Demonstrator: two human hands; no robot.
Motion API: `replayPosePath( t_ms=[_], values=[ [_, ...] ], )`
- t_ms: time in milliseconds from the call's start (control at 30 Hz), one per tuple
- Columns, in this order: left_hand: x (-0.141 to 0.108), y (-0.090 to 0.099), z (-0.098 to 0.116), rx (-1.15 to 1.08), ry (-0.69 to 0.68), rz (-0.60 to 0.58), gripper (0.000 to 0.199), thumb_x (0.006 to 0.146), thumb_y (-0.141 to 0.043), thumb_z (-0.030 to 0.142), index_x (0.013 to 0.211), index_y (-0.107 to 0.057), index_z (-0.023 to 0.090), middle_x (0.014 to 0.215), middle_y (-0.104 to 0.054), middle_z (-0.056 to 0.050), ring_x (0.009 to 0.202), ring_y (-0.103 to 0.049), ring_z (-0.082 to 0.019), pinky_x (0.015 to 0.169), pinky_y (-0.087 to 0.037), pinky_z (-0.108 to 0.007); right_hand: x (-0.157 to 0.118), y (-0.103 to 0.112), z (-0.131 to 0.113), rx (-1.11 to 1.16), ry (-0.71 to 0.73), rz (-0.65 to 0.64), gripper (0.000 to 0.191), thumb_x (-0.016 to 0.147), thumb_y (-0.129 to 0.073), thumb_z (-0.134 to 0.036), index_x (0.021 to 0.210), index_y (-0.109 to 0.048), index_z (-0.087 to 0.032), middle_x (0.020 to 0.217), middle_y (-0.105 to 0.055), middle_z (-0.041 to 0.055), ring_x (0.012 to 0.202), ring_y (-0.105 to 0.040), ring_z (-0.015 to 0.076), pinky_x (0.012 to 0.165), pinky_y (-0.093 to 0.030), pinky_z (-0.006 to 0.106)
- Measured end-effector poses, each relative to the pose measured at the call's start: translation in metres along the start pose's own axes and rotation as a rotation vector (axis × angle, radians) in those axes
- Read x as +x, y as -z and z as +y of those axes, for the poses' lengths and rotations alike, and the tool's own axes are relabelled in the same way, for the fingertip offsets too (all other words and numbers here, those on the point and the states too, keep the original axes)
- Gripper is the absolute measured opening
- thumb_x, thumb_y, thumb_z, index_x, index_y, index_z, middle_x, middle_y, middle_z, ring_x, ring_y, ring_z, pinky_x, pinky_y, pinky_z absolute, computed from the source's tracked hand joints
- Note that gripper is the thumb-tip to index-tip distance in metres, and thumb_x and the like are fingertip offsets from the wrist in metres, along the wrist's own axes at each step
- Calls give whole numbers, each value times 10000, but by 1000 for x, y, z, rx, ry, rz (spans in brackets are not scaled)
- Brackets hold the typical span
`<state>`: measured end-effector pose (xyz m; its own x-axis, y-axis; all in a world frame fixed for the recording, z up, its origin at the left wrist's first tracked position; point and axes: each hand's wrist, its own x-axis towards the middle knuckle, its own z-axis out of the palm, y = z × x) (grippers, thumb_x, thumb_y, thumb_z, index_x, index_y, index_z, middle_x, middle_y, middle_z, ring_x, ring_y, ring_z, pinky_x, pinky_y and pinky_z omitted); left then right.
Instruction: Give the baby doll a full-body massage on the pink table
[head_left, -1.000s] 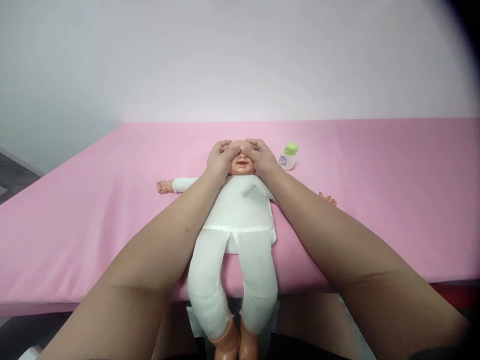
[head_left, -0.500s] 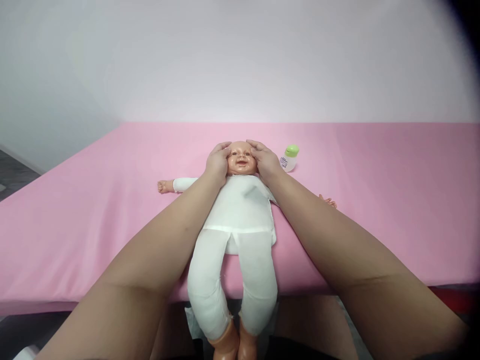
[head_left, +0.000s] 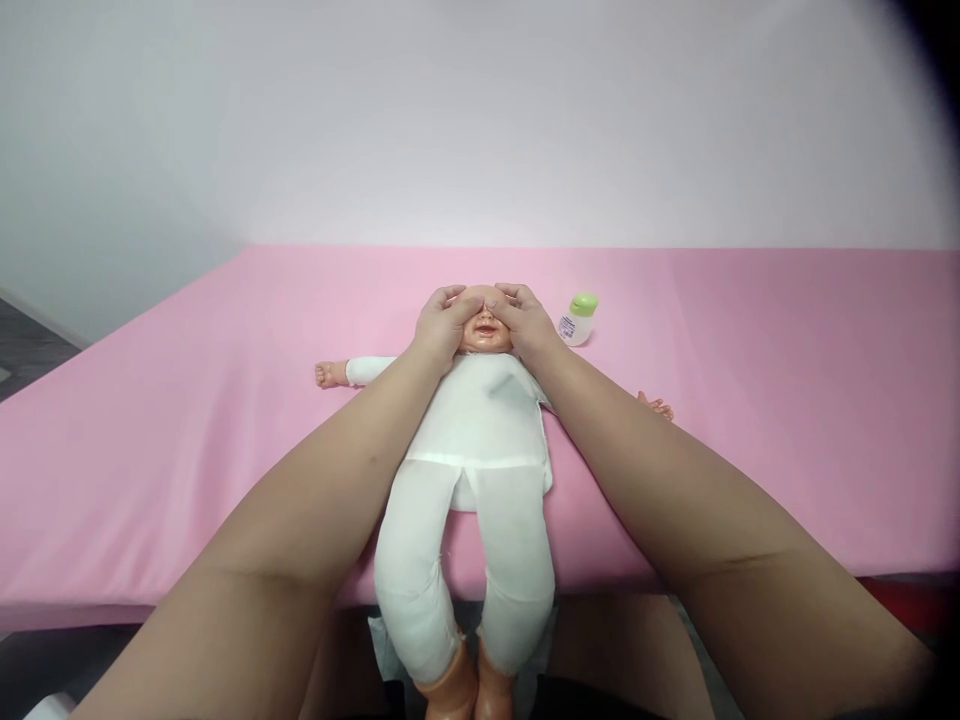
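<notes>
A baby doll [head_left: 480,415] with a white cloth body lies on its back on the pink-covered table [head_left: 225,420], its feet hanging past the near edge. Its arms are spread to both sides. My left hand [head_left: 444,322] wraps the left side of the doll's head, and my right hand [head_left: 523,318] wraps the right side. Both thumbs rest over the doll's eyes, near the nose. The mouth and chin show between my hands.
A clear bottle with a green cap [head_left: 579,320] lies on the cloth just right of my right hand. Behind the table rises a pale wall [head_left: 480,120]. My legs are under the near edge.
Both thumbs have moved inward from the sides of the doll's face and now cover its eyes. The doll's body and the bottle have stayed in place.
</notes>
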<state>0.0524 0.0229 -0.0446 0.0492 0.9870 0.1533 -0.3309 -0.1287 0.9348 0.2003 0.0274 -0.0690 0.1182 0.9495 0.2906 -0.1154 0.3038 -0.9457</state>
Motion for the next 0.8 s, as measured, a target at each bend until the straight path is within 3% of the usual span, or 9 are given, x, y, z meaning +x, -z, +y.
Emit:
replayPosePath(
  t_ms=[133,267,467,800],
  values=[
    [3,-1,-1,-13,1,38,315,721,-756,276,1002,-631,208,897,-669,-25,812,-671,-196,767,-559,-339,1,-2,0,28,-1,11,410,779,-749,-466,1115,-626,-266,1085,-683,24,1086,-661,242,1036,-524,458],
    [6,1,-3,-6,15,45,295,726,-693,244,1016,-650,208,914,-689,-36,827,-673,-207,778,-558,-350,-2,-3,-4,114,-15,-14,346,799,-682,-393,1114,-629,-262,1165,-687,24,1149,-645,240,1055,-521,459],
    [5,3,-2,20,15,67,310,732,-680,274,1037,-664,220,971,-693,-43,881,-680,-224,832,-561,-377,-5,-2,-5,172,-59,-38,436,775,-652,-319,1207,-643,-269,1311,-660,30,1218,-617,260,1059,-521,482],
    [1,4,-4,-19,-14,-5,496,660,-855,329,1086,-630,210,998,-690,-46,876,-701,-225,795,-588,-380,-6,-4,-4,29,30,15,545,711,-845,-504,1157,-643,-265,1160,-686,46,1133,-648,258,1048,-513,480]
  ],
)
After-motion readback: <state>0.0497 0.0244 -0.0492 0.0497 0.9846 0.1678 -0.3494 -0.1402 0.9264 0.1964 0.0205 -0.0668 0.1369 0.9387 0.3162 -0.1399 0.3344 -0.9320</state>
